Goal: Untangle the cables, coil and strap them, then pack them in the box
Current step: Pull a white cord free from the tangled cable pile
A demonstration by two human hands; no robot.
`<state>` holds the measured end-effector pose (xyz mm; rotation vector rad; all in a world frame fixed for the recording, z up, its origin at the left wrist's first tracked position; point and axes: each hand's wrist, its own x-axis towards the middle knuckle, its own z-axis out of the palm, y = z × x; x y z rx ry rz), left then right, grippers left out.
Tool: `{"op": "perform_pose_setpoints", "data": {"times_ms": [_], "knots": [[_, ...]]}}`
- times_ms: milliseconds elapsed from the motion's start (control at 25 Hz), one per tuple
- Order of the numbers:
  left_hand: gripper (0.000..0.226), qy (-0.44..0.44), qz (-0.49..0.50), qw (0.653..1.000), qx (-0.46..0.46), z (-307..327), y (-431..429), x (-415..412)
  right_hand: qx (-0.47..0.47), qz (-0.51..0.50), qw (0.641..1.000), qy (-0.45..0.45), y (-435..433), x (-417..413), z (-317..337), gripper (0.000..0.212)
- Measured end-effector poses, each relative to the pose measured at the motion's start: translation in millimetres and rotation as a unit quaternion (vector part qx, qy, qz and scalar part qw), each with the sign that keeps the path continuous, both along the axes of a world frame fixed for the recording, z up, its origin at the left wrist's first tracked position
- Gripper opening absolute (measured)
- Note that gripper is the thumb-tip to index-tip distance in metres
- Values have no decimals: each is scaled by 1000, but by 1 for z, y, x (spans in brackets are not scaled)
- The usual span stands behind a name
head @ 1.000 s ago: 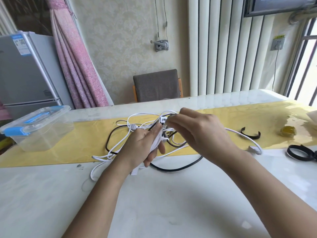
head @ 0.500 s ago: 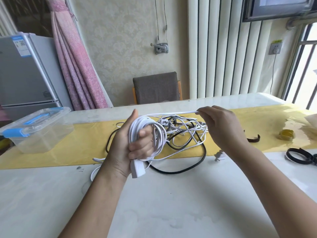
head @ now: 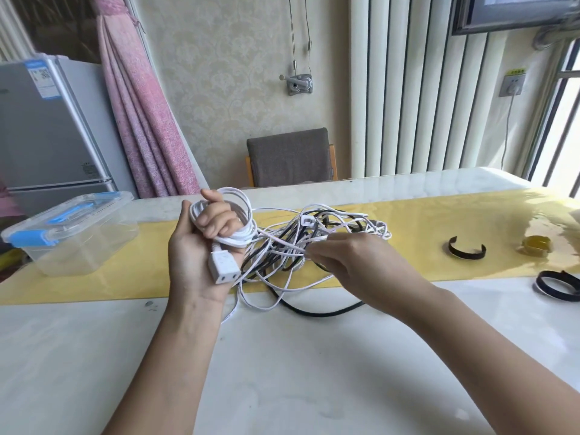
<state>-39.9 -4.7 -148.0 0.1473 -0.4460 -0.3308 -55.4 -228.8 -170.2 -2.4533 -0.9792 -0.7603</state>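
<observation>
My left hand [head: 201,249] is raised, palm toward me, gripping a coil of white cable [head: 241,221] looped round its fingers; the cable's white socket end [head: 223,265] hangs over the palm. A tangle of white and black cables [head: 301,246] lies on the yellow runner to the right of that hand. My right hand [head: 351,265] reaches into the tangle and pinches a white strand. A black cable [head: 317,313] trails out toward me. The clear plastic box with a blue latch [head: 69,233] stands at the left, lid on.
Two black straps lie at the right: an open one [head: 467,248] on the yellow runner [head: 408,221] and a looped one [head: 555,283] on the white table. A small yellow tape roll [head: 536,245] sits beside them. A chair [head: 290,158] stands behind the table, a fridge [head: 47,127] at the left.
My right hand came down from holding a strand stretched high and now pinches a strand low in the tangle. My left hand turned its palm more toward me, coil still on it.
</observation>
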Motion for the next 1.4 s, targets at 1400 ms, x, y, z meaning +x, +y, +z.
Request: {"op": "perform_pose_setpoints", "data": {"times_ms": [1400], "knots": [[45,-96,107,790,596,4,-51,-33,278,192,867,366,-2,-5,15,34]]}}
